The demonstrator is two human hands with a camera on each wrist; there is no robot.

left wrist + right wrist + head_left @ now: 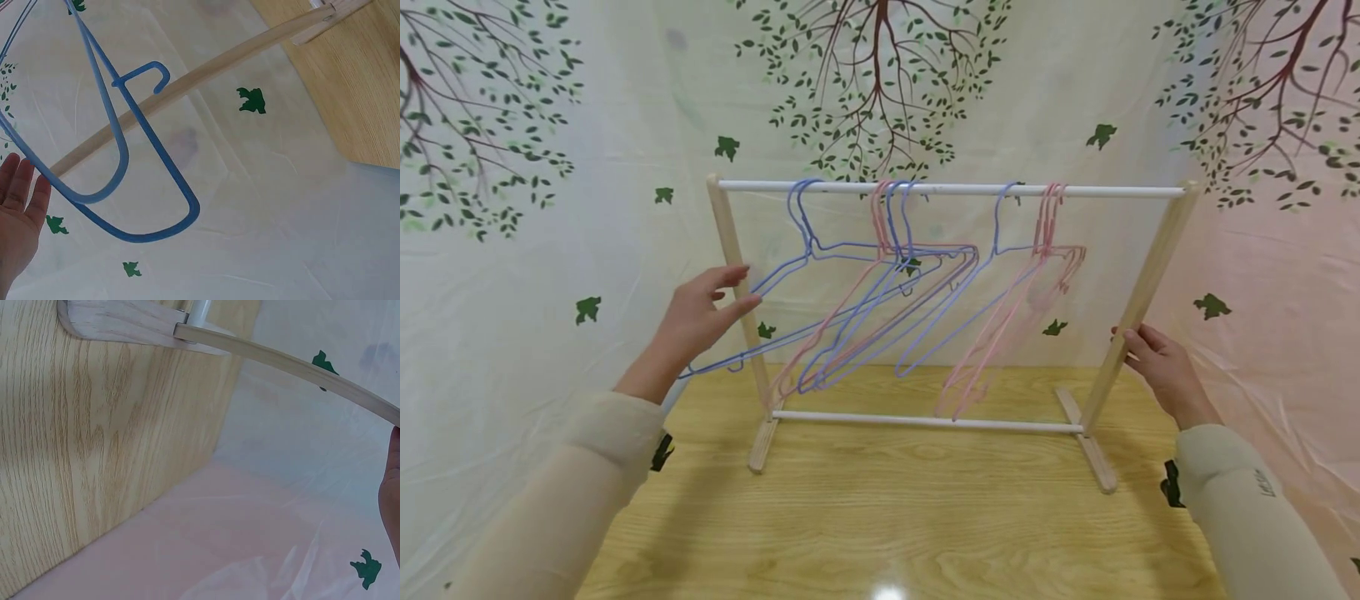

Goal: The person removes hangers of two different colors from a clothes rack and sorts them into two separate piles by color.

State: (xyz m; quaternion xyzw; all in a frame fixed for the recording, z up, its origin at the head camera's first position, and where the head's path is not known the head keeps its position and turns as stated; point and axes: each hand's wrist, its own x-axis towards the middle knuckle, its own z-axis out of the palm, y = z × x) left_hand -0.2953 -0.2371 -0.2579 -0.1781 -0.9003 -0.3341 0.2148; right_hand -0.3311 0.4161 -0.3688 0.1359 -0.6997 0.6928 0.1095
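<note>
Pale wood and white rod make up the small clothes rack [951,190] that stands on the wooden table [880,517] in front of me, with blue hangers [850,283] and pink hangers [1030,308] crowded along its top bar. My left hand [700,317] is beside the rack's left post [737,283], fingers straight and spread, fingertips at the post and next to the outermost blue hanger; from the left wrist view I cannot tell whether the fingers [22,187] actually touch it. My right hand [1157,367] is at the right post [1138,308], fingers loosely bent against the wood. I cannot tell whether they grip it or merely rest there. A tree-printed sheet [550,125] hangs behind.
</note>
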